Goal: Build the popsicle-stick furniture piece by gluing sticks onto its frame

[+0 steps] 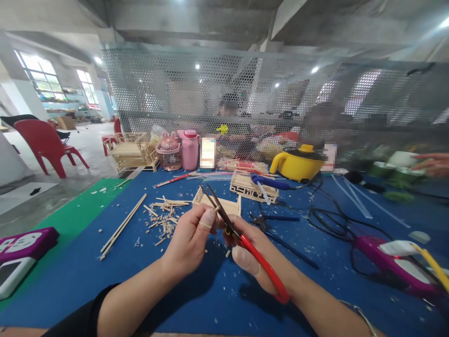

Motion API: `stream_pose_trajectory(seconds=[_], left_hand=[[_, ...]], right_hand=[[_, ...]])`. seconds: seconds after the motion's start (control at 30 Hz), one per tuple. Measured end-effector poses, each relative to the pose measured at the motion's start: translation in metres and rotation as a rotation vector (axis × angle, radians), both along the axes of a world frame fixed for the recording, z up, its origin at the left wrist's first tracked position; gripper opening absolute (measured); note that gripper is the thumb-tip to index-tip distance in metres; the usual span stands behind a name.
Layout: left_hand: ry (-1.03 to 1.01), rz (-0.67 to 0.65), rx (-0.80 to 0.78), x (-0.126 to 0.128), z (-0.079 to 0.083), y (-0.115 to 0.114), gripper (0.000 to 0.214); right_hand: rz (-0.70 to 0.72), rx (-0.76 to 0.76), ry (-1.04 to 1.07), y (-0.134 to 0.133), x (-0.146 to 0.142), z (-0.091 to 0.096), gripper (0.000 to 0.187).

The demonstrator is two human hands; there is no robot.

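My right hand (250, 245) is closed on red-handled scissors (259, 262). Their dark blades point up and away from me, slightly apart. Close beside the blades, my left hand (191, 238) pinches a thin wooden stick (216, 210), mostly hidden by the fingers. A pale band wraps the left thumb. Just behind the hands sits a small wooden stick frame (228, 206). To the left lies a pile of short stick offcuts (164, 217), with longer sticks (124, 224) beyond it.
A blue glue gun (270, 182) rests on a second wooden frame (242, 187). Dark pliers (263, 222) lie right of my hands. Cables run to a purple power strip (389, 262). A yellow pot (303, 164) and pink flask (190, 150) stand before a perforated screen (168, 84).
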State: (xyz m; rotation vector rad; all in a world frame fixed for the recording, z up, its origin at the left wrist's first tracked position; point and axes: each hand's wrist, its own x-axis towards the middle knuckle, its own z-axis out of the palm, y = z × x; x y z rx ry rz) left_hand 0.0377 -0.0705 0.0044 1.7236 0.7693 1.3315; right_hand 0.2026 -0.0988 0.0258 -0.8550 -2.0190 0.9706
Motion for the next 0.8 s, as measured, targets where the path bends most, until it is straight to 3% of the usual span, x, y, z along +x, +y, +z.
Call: stream_pose_trajectory(seconds=[0.33,0.8], left_hand=[[0.051,0.122,0.079,-0.0005,0.0026,-0.0016,0.034],[0.163,0.125,0.173,-0.0061,0.0071,-0.0015,0.032]], right_hand=[[0.068,-0.040,-0.006,-0.0008,0.0021,0.0012,0.072],[0.057,-0.018,-0.023,-0.0017,0.0015,0.0041,0.078]])
